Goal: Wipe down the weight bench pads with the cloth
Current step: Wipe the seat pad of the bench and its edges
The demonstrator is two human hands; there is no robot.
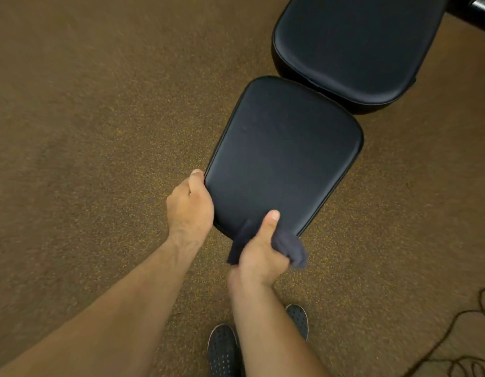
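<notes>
A black seat pad (283, 156) of the weight bench lies in the middle of the view, with the larger black back pad (355, 42) beyond it at the upper right. My left hand (189, 205) grips the seat pad's near left corner, fingers curled under its edge. My right hand (259, 251) grips a dark grey cloth (293, 248) against the pad's near edge, thumb lying on top of the pad. Parts of the cloth hang below the edge on both sides of the hand.
Brown speckled carpet (100, 131) surrounds the bench. My dark perforated shoes (222, 349) stand just below the pad's near end. A dark cable (453, 344) curls on the floor at the lower right. A metal bench part (480, 6) shows at the top right corner.
</notes>
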